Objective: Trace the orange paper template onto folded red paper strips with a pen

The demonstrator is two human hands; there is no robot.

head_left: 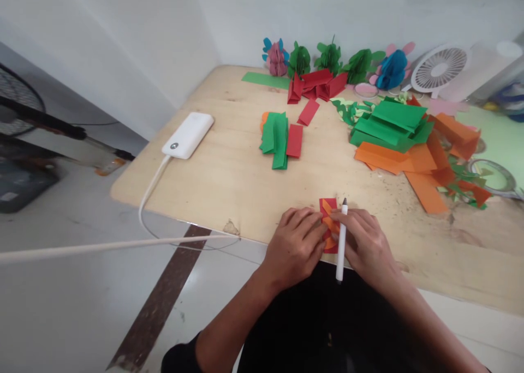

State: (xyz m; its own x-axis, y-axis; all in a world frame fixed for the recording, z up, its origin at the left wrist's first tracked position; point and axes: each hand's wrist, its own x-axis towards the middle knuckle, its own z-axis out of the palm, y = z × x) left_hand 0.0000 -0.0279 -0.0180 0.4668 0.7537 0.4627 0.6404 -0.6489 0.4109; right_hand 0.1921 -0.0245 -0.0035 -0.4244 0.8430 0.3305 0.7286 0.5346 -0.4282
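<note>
My right fingers (360, 223) clamp pen (341, 253); left fingers (301, 218) partly hide red paper (322, 203), can't tell grip; fan (440, 70), green papers (393, 122) beyond.

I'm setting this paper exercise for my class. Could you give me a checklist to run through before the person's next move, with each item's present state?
1. Orange piece lying on the red paper: ok.
2. Left hand at the paper: ok, its fingers rest along the left side.
3. White pen in the right hand: ok, dark end pointing away from the body.
4. Pen uncapped: cannot tell, too small to see.
5. Power bank apart from both hands: ok, off to the left.
6. Table free of scraps: not ok, green scraps lie about.
</note>
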